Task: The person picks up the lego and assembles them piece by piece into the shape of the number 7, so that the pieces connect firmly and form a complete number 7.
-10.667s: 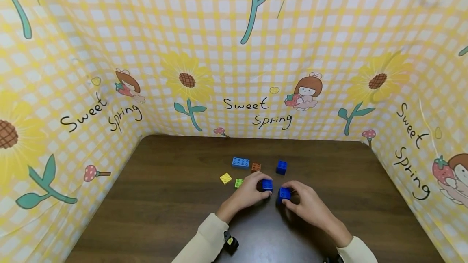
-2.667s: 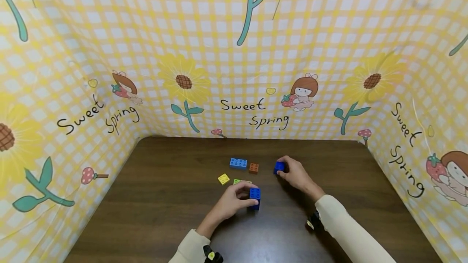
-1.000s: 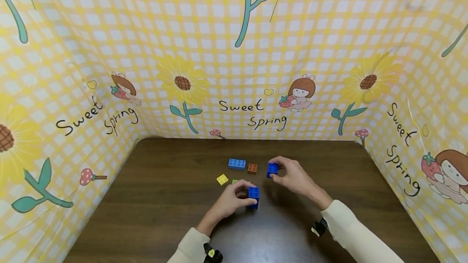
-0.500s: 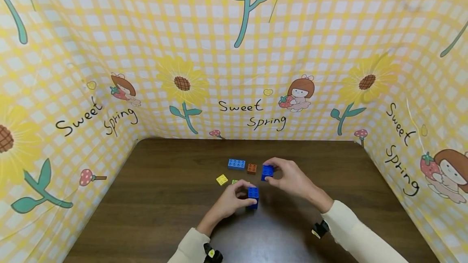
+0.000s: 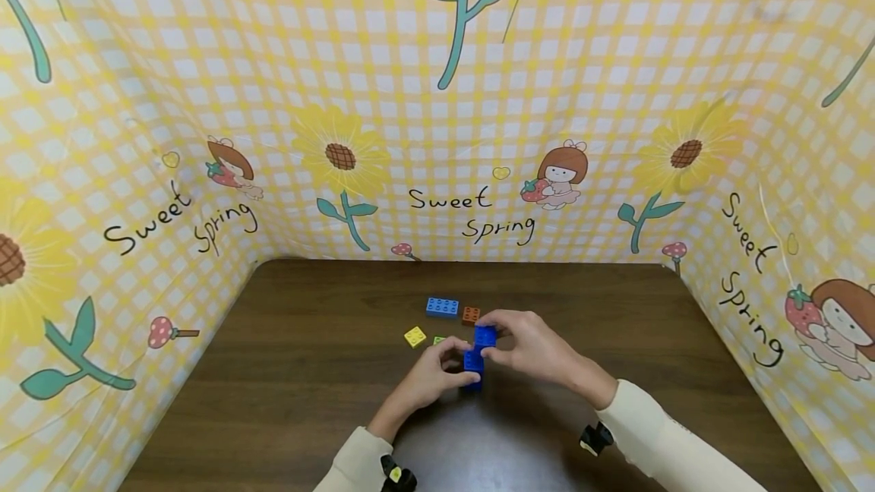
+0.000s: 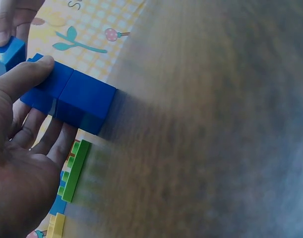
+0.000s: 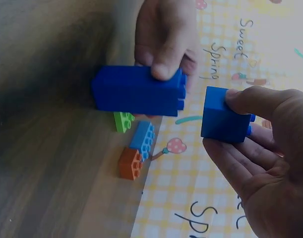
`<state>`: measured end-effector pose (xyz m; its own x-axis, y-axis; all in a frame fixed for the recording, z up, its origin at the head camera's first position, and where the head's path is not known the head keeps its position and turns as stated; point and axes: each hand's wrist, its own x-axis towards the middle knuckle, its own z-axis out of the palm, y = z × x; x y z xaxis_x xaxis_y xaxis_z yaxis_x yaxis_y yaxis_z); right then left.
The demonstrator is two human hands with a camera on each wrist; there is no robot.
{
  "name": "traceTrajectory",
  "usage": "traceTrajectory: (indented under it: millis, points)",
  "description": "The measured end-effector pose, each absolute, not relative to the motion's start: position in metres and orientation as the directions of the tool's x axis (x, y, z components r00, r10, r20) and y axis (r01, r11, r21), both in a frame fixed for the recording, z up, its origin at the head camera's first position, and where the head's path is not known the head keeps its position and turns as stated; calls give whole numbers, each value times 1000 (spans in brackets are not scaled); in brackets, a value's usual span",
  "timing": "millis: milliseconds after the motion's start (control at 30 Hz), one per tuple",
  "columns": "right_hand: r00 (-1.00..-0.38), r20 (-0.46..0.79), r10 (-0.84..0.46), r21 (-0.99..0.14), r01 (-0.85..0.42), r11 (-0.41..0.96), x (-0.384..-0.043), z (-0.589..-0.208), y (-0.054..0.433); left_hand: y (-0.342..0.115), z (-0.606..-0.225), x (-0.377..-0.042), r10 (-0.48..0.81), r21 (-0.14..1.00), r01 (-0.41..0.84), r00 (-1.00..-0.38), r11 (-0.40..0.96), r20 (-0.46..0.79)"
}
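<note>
Right wrist: left fingers (image 7: 166, 62) clamp blue stack (image 7: 134, 91), right fingers (image 7: 228, 161) pinch blue block (image 7: 223, 116); best align over studs (image 7: 181, 92) before pressing.

The left sleeve (image 5: 352, 463) is long and cream, and the right sleeve (image 5: 663, 431) matches it, both plain and straight-edged at the end. Beside the left cuff (image 5: 374, 440) sits a chunky black device (image 5: 405, 480) with a yellow patch; by the right cuff (image 5: 617, 398), a similar black block (image 5: 601, 435), marked pale yellow

Yellow-checked cloth (image 5: 383, 36) walled three sides of a brown table (image 5: 287, 370); printed sunflowers (image 5: 340, 156) patterned the cloth; pale light (image 5: 472, 439) glossed the table.
</note>
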<state>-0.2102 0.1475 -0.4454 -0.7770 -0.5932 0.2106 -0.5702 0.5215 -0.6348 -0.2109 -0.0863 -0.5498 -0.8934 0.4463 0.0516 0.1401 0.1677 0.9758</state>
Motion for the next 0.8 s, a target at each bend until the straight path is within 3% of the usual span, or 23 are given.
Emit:
traceTrajectory:
  millis: [467,800]
  points:
    - [-727,214,-652,-593,-627,505,-208,-455,138,-86,-551,-211,464,982,124,-885,142,45]
    - [-734,200,-649,-591,-619,518,-208,-458,137,-86,-550,-211,459,982,120,-888,147,40]
